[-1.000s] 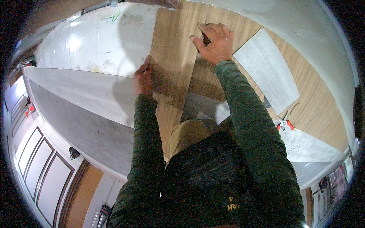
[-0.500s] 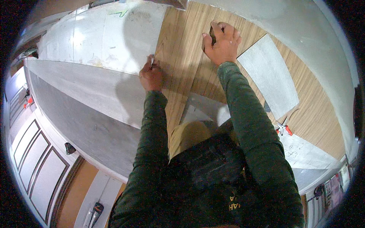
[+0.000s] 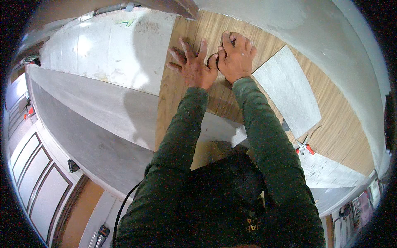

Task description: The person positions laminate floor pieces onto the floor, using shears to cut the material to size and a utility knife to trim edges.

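My left hand [image 3: 193, 69] lies on the wood-grain planks [image 3: 171, 84] with its fingers spread, near their left edge. Close to its right, my right hand [image 3: 236, 60] presses down with bent fingers around something dark that is mostly hidden under the palm; I cannot make out its kind. The two thumbs nearly meet. Right of that hand, a pale grey curved-edge sheet [image 3: 291, 93] rests on the planks. Below its lower end lie red-handled cutters [image 3: 305, 148].
Pale floor [image 3: 99, 53] and grey strips [image 3: 99, 93] spread to the left. A wall [image 3: 289, 20] curves along the upper right. A brown edge [image 3: 182, 7] juts in at the top. White panelled doors [image 3: 39, 177] stand lower left, near a dark-handled tool [image 3: 101, 234].
My left hand has let go of the plank's left edge, moved right and up, and spread flat beside the right hand. My right hand has shifted slightly down and left.
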A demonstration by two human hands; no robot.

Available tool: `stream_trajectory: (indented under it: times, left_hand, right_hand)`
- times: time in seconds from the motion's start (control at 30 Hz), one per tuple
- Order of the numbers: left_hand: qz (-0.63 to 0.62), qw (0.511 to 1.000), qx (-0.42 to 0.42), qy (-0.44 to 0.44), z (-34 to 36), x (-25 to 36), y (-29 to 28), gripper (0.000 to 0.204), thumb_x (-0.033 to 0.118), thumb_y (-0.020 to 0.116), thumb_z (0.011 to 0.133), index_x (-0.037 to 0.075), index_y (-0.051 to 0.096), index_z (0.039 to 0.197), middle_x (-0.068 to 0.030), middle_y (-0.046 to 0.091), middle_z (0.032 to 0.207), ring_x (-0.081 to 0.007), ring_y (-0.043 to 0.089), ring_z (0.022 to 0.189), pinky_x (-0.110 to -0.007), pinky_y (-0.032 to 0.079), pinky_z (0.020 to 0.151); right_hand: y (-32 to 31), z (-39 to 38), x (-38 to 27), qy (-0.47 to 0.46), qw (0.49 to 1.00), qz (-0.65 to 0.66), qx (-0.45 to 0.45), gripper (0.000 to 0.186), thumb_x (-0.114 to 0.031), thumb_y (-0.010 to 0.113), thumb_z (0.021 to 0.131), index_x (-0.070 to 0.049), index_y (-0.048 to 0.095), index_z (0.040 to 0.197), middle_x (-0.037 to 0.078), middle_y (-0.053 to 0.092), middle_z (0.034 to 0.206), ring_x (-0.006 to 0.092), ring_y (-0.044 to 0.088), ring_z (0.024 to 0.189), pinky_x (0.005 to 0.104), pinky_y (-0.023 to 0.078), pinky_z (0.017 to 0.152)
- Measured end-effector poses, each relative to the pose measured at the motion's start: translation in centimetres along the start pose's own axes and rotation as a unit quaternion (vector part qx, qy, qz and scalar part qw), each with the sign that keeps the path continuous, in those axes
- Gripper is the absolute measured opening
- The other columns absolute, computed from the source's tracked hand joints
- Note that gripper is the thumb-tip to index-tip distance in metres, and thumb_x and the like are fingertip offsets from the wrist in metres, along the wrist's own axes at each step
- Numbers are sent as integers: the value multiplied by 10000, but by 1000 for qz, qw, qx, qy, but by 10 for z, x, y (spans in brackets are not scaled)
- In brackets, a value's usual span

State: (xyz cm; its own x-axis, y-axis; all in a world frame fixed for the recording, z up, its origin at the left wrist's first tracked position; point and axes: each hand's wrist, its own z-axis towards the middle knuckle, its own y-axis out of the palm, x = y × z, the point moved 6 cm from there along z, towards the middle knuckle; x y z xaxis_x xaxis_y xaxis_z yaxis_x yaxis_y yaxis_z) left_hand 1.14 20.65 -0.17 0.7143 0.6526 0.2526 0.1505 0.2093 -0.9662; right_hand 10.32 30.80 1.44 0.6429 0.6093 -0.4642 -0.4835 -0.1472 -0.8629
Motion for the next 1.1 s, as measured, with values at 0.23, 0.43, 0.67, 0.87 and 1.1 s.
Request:
stream_trajectory:
  times: [0.23, 0.43, 0.67, 0.87, 1.1]
  left_hand:
    - [30, 999, 3, 11, 5, 4, 2, 555, 534, 577, 850, 344, 534, 1370, -184, 215, 1584, -588, 62, 1410, -848, 56, 957]
    - [49, 999, -10, 0, 6, 7, 0, 586, 597, 514, 868, 335, 511, 1393, -156, 219, 1589, -557, 66, 1426, -830, 72, 979]
    - [40, 999, -19, -26, 10, 4, 0, 621, 625, 458, 896, 337, 437, 1445, -138, 200, 1600, -529, 52, 1441, -810, 6, 1008]
    - [11, 999, -18, -44, 9, 5, -4, 597, 623, 446, 900, 355, 453, 1433, -134, 197, 1602, -520, 48, 1444, -789, -2, 1035]
    - [-4, 999, 0, -52, 10, 3, -5, 583, 583, 478, 905, 331, 461, 1430, -119, 207, 1600, -513, 71, 1444, -797, 9, 1032]
  right_hand:
    - [1, 2, 1, 0, 1000, 6, 7, 437, -243, 653, 752, -117, 622, 1169, 86, 527, 1181, 333, 480, 1110, 503, 370, 903]
    - [-1, 0, 2, 8, 1000, 12, 13, 397, -222, 633, 811, -161, 634, 1203, 48, 544, 1152, 301, 494, 1087, 504, 349, 890]
    - [4, -1, 0, 4, 1000, -3, -4, 431, -242, 626, 781, -139, 632, 1199, 71, 533, 1192, 321, 484, 1135, 514, 367, 909]
    - [5, 0, -2, -7, 1000, -28, 1, 406, -239, 624, 800, -150, 634, 1196, 73, 533, 1183, 321, 495, 1104, 525, 359, 898]
    - [7, 4, -4, -2, 999, -27, 20, 370, -264, 613, 826, -140, 660, 1172, 86, 554, 1152, 307, 509, 1088, 525, 358, 911]
